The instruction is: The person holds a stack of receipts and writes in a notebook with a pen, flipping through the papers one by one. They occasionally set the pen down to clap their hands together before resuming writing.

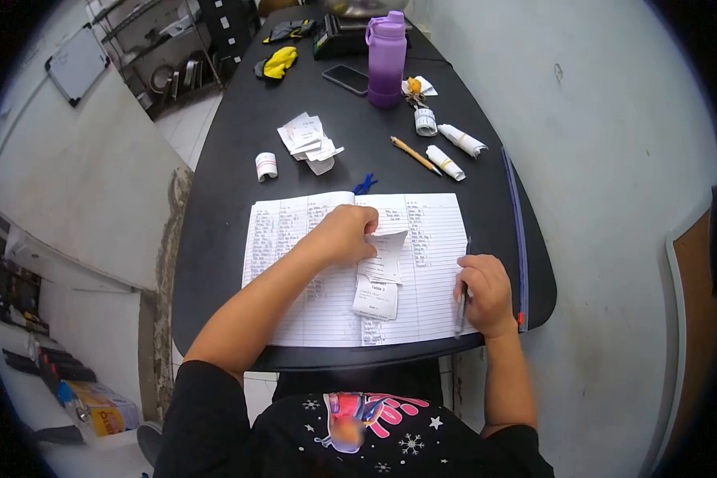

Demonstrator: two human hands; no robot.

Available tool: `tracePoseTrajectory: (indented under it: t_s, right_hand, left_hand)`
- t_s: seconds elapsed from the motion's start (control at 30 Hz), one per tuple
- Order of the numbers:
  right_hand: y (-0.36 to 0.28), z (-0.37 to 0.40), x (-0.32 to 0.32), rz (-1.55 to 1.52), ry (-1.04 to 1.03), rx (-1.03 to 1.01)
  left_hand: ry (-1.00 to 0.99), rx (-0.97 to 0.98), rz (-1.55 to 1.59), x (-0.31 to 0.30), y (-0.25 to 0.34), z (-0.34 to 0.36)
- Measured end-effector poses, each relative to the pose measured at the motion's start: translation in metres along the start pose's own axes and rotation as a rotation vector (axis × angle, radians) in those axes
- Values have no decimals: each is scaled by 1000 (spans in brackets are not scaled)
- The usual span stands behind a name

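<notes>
Right hand (486, 295) holds pen (461, 315), left hand (344, 235) pinches receipt (384, 259) over ledger (432, 231), bottle (386, 60) beyond.

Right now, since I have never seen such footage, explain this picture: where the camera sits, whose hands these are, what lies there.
No machine here: one camera on a person's head looks down at their own hands. The left hand pinches a strip of paper slips over an open ledger; the right hand grips a pen at the page's edge. The ledger lies on a dark table. Farther back: a purple bottle, a phone, a pencil, rolled slips and a loose pile of slips.
</notes>
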State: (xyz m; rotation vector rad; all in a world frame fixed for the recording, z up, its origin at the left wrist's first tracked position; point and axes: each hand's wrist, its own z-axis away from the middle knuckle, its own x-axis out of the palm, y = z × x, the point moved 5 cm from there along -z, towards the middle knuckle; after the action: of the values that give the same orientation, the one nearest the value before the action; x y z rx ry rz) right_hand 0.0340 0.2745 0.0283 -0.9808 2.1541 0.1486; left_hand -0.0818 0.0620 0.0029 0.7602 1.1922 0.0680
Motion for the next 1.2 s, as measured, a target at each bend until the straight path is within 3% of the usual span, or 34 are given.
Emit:
tracePoseTrajectory:
  t_s: [0.13, 0.23, 0.27, 0.47, 0.57, 0.6, 0.7, 0.83, 0.93, 0.97, 1.03, 1.1, 1.2]
  right_hand:
    - [-5, 14, 2, 11, 102, 120]
    - [-5, 20, 5, -5, 138, 157]
    - [-5, 21, 5, -8, 143, 159]
    - [-1, 22, 8, -22, 157, 175]
    - [1, 22, 10, -41, 161, 192]
    - [1, 23, 10, -45, 161, 203]
    - [2, 26, 8, -66, 177, 255]
    - [0, 30, 0, 68, 242, 282]
    - [12, 39, 4, -64, 329, 372]
    - [14, 39, 5, -103, 361, 400]
    - [19, 41, 7, -204, 388, 459]
    - [23, 48, 8, -272, 376, 517]
    - [16, 41, 3, -237, 303, 482]
  left_hand:
    - [-14, 10, 20, 4, 6, 6]
    - [-31, -32, 248, -10, -5, 14]
    - [20, 89, 250, -18, -11, 17]
    - [-34, -136, 599, -40, -77, 40]
    - [95, -270, 282, -44, -84, 53]
    - [75, -199, 322, -36, -97, 52]
    - [290, -180, 242, -50, -76, 70]
    - [673, 7, -65, -73, -41, 100]
    - [552, 284, -17, -44, -1, 112]
    - [373, 341, 41, -28, 19, 114]
    - [227, 563, 18, 6, 47, 116]
    - [123, 565, -56, 34, 63, 112]
    - [134, 515, -134, 55, 68, 101]
